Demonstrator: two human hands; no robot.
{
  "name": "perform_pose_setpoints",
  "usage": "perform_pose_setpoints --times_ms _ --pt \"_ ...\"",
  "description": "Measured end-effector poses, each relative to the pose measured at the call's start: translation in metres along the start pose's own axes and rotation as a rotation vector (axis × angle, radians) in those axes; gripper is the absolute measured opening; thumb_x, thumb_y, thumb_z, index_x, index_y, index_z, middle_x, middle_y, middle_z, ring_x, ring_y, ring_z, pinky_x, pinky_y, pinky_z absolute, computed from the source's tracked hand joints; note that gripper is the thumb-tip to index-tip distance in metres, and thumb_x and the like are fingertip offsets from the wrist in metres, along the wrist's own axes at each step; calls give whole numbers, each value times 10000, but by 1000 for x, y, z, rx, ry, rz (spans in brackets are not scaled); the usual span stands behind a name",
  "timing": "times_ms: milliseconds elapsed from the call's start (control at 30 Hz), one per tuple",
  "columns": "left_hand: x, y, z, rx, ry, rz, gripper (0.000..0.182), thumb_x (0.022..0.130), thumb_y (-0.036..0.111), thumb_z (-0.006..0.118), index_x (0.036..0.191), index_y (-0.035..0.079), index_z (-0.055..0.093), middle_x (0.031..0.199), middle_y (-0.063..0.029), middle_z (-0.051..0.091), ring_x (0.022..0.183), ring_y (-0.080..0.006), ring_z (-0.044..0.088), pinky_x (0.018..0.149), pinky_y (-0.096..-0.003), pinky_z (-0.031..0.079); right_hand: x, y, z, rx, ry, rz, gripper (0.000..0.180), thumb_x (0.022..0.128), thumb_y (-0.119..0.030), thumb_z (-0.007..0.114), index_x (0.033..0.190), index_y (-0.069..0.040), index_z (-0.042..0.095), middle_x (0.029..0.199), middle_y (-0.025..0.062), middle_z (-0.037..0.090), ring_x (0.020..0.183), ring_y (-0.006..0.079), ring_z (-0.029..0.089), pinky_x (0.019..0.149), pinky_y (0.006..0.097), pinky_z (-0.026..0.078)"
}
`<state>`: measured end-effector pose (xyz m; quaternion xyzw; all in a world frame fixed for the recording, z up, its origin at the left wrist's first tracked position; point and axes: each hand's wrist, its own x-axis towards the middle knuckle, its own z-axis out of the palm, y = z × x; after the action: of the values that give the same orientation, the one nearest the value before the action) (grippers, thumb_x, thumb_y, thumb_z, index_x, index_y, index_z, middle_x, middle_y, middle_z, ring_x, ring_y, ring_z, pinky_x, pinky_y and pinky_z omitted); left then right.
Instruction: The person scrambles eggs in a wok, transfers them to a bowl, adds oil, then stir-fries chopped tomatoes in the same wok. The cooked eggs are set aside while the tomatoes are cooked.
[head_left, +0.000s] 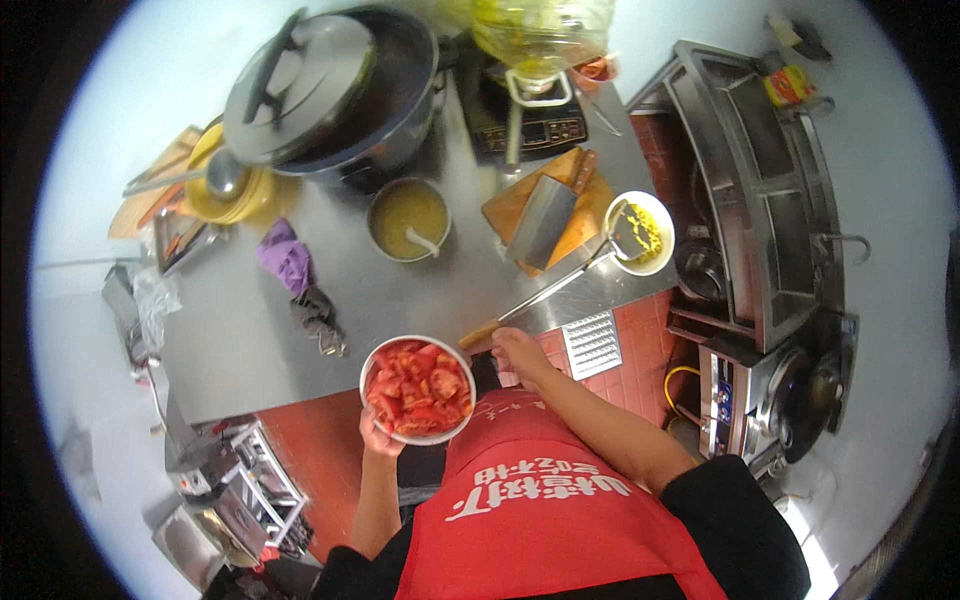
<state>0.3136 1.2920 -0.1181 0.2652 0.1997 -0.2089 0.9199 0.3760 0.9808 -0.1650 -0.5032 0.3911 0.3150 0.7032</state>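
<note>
My left hand (381, 433) grips the lower left rim of a white bowl (365, 382) filled with chopped red tomatoes (420, 386). The bowl is held in front of the table's near edge. My right hand (519, 354) has curled fingers beside the wooden handle (480, 334) of a long metal ladle; whether they grip it cannot be made out. The ladle's head (624, 232) rests in a second white bowl (666, 255) with yellow food pieces (646, 231), at the table's right edge. A cleaver (541, 221) lies on a wooden cutting board (589, 214) behind the ladle.
On the steel table (247, 360) stand a metal bowl (409, 217) of yellowish liquid with a white spoon, a large lidded pot (390, 142) and an induction cooker (532, 135). A purple cloth (285, 255) lies left. Right are a steel rack (750, 187) and a stove (739, 405).
</note>
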Motion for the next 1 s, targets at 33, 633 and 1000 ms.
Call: perform_pose_setpoints --times_ms 33,633,1000 --pt "-5 0 2 3 13 52 742 915 413 611 1536 78 378 1520 -148 486 1384 -356 486 1145 -543 420 22 11 -4 87 102 -21 302 947 -259 697 1188 -88 640 1051 28 648 948 134 606 778 313 514" --pt "36 23 48 108 47 62 699 976 466 498 1553 100 353 1552 -145 449 1397 -373 466 1139 -563 432 -31 65 -58 399 634 -336 209 905 -195 701 961 -66 546 714 28 552 599 134 557 532 297 478" --pt "101 -44 90 74 -176 -127 796 894 465 671 1526 69 393 1522 -163 483 1362 -368 501 1146 -522 425 -162 45 -203 513 -77 -267 218 1008 -197 631 850 -139 492 605 -63 391 483 60 363 416 229 277"
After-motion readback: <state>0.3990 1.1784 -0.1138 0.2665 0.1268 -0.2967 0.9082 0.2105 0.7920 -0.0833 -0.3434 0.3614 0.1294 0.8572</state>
